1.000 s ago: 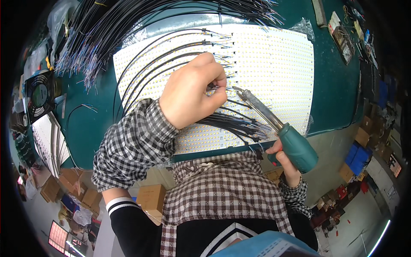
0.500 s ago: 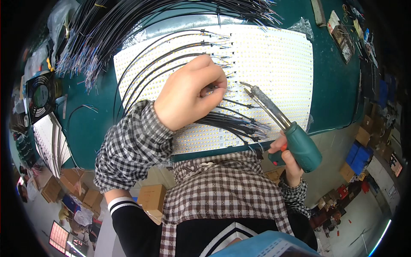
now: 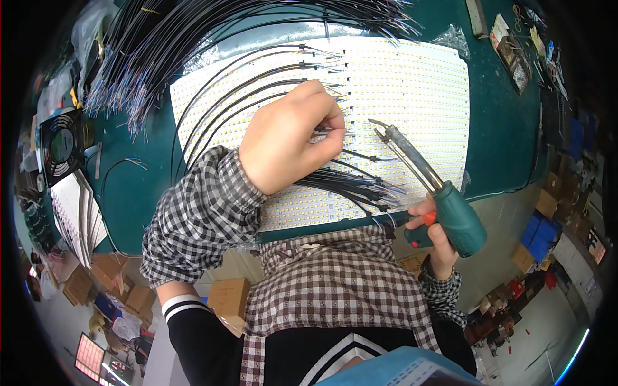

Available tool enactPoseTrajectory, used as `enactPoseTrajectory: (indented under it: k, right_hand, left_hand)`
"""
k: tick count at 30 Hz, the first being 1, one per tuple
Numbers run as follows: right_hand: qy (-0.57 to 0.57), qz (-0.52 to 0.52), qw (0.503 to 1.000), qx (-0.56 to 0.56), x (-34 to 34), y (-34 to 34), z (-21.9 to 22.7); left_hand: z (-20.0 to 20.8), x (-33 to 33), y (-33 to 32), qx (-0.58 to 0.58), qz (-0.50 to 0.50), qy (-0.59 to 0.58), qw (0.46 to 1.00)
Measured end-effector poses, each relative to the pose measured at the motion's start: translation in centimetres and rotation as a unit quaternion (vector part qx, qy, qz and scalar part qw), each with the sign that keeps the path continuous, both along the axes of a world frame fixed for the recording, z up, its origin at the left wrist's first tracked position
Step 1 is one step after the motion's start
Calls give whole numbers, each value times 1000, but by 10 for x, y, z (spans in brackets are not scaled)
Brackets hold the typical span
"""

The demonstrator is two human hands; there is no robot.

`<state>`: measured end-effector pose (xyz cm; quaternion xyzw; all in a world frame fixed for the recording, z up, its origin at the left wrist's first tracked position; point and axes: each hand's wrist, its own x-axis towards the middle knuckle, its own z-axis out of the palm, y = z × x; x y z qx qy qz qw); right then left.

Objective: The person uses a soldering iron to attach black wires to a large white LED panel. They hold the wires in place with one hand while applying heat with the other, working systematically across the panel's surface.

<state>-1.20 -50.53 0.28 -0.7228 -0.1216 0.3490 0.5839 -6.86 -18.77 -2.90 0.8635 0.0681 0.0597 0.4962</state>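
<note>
My left hand (image 3: 293, 138) is closed in a pinch over the white LED boards (image 3: 412, 83). A thin black cable shows between its thumb and fingers, its wire ends close to the row of pads along the boards' middle seam; the fingers partly hide them. In my right hand (image 3: 441, 248) is a green soldering gun (image 3: 458, 222) with a red trigger. Its bent metal tip (image 3: 380, 125) hovers over the right-hand board, a little to the right of the pinched wires. Several black cables (image 3: 219, 74) arch over the left-hand board, their ends at the seam.
A loose bundle of short black cables (image 3: 347, 186) lies on the boards' near part. A large heap of cables (image 3: 161, 45) covers the far left of the green table (image 3: 499, 141). At the left stand a small fan (image 3: 63, 145) and stacked white sheets (image 3: 77, 215).
The soldering gun's tip has shifted slightly right, away from my left fingers. My left hand has moved a little to the right, still pinching.
</note>
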Motion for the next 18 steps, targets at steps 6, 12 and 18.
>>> enactPoseTrajectory:
  k: [6, 12, 18]
  right_hand:
    - [12, 15, 1000, -3, 1, 0, 2]
    - [6, 33, 999, -2, 0, 1, 1]
    - [5, 37, 999, -16, -1, -1, 1]
  left_hand:
    - [-3, 2, -5, 49, 24, 17, 998]
    - [-6, 1, -6, 24, 32, -11, 999]
    - [-8, 1, -6, 33, 35, -22, 999]
